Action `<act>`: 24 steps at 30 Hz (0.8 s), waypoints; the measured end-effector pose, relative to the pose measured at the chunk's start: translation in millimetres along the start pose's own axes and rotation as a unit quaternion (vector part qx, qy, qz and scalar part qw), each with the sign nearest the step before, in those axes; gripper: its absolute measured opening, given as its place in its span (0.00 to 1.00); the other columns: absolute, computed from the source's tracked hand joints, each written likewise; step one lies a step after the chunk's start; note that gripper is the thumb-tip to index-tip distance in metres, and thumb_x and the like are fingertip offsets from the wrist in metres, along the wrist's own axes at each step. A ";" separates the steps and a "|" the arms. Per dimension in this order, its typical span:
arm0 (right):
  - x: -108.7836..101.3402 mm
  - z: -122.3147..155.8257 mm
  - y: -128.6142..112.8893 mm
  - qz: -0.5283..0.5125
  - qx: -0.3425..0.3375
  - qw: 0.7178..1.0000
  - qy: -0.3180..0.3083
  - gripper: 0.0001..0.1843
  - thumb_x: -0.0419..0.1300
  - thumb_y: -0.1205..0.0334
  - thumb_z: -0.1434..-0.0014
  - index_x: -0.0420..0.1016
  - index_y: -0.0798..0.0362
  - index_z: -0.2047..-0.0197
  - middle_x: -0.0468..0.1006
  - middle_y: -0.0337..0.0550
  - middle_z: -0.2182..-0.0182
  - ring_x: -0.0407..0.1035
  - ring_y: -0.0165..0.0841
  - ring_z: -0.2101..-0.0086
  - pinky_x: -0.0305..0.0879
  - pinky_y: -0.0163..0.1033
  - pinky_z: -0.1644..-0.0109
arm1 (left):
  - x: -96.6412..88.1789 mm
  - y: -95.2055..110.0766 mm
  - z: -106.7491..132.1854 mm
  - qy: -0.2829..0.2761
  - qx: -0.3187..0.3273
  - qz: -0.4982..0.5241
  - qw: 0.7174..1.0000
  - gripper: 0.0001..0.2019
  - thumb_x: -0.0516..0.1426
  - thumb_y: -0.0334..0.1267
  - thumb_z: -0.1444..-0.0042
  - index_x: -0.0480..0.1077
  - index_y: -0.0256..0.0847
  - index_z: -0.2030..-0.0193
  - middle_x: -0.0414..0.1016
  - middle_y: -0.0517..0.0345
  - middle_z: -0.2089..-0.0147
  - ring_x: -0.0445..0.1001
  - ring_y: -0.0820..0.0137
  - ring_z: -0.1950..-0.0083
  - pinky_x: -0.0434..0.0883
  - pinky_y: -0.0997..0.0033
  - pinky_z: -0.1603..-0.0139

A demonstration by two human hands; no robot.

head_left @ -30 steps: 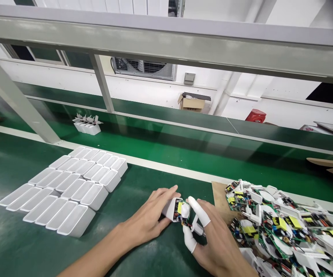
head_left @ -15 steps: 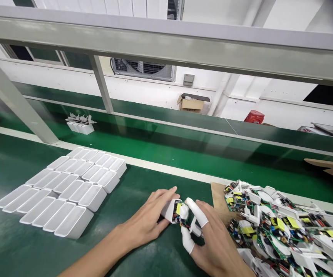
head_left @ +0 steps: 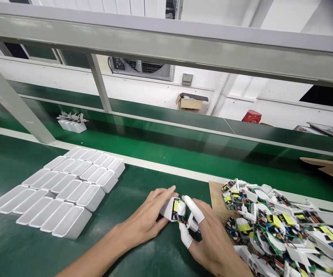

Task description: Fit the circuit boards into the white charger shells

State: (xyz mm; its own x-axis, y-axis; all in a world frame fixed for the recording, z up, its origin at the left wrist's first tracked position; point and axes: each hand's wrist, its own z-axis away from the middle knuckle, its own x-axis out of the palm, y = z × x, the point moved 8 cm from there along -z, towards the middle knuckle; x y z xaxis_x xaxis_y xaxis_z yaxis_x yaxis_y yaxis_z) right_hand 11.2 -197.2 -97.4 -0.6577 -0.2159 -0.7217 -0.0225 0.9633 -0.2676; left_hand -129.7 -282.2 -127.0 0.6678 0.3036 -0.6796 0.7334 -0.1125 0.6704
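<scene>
My left hand is closed around a white plastic housing, holding it on its side with the open end facing right. A circuit board with a yellow-wrapped part and a white blob sits partly inside that opening. My right hand, with white finger cots on thumb and forefinger, grips the board's outer end from the right. Thin wires run from the board to a small white plastic piece beneath the right fingers. The board's inner end is hidden in the housing.
Rows of white housings stand at left. A heap of circuit boards with white plastic parts lies on cardboard at right. Behind runs a green conveyor belt carrying a small white cluster. A metal beam crosses above.
The circuit board sits slightly deeper in the housing, both hands still on the parts. The white cluster on the belt has shifted left. The whole view has moved slightly.
</scene>
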 end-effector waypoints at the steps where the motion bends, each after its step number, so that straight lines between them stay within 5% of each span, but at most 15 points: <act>1: 2.8 0.8 0.3 -0.004 -0.001 1.000 -0.005 0.34 0.56 0.73 0.32 0.55 0.59 0.25 0.78 0.58 0.44 0.74 0.46 0.44 0.80 0.53 0.44 | 1.1 0.2 -0.3 -0.001 0.002 -0.001 1.000 0.46 0.55 0.21 0.33 0.36 0.57 0.18 0.70 0.49 0.31 0.64 0.56 0.30 0.67 0.44 0.29; 8: 14.8 4.2 0.3 -0.022 -0.004 1.000 0.004 0.27 0.59 0.67 0.29 0.62 0.56 0.30 0.79 0.58 0.44 0.75 0.48 0.44 0.81 0.55 0.45 | 6.7 4.9 2.5 0.000 0.035 0.043 0.998 0.46 0.58 0.25 0.34 0.37 0.53 0.19 0.66 0.44 0.30 0.68 0.56 0.31 0.70 0.48 0.30; 11: 9.7 1.0 7.1 -0.076 0.032 0.997 0.001 0.20 0.56 0.61 0.25 0.68 0.53 0.34 0.81 0.54 0.49 0.79 0.43 0.51 0.83 0.48 0.50 | 8.0 1.4 4.9 -0.010 0.018 0.056 0.998 0.45 0.58 0.27 0.34 0.37 0.52 0.19 0.66 0.44 0.30 0.70 0.56 0.32 0.71 0.48 0.31; 14: 7.7 5.9 17.7 -0.115 0.056 0.992 0.010 0.19 0.50 0.66 0.24 0.71 0.50 0.34 0.81 0.51 0.47 0.80 0.39 0.50 0.82 0.40 0.49 | 5.0 -6.8 5.1 0.002 -0.029 0.079 0.997 0.42 0.56 0.28 0.33 0.40 0.52 0.19 0.71 0.47 0.32 0.71 0.55 0.33 0.65 0.41 0.28; 19: 43.6 29.2 24.5 -0.117 0.019 0.993 -0.025 0.27 0.55 0.67 0.29 0.68 0.45 0.29 0.74 0.48 0.34 0.74 0.42 0.38 0.75 0.39 0.37 | -0.3 -19.6 4.4 0.038 -0.115 0.205 0.971 0.30 0.61 0.43 0.33 0.62 0.42 0.26 0.75 0.45 0.35 0.73 0.53 0.33 0.65 0.47 0.27; 24: 57.6 22.6 9.4 -0.122 -0.032 0.992 -0.009 0.28 0.55 0.69 0.30 0.68 0.44 0.29 0.77 0.47 0.37 0.78 0.40 0.42 0.75 0.35 0.39 | 3.0 -23.7 7.7 0.032 -0.165 0.222 0.960 0.24 0.57 0.53 0.30 0.71 0.41 0.34 0.67 0.42 0.27 0.71 0.49 0.30 0.67 0.44 0.29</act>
State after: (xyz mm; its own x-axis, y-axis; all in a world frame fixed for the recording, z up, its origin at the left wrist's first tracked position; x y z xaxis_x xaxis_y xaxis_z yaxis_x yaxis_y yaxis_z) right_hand -9.9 -204.2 -155.9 -0.6130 -0.4454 -0.6525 -0.2266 0.8903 -0.3949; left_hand -144.1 -285.9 -147.3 0.8888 0.3531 -0.2921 0.2904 0.0591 0.9551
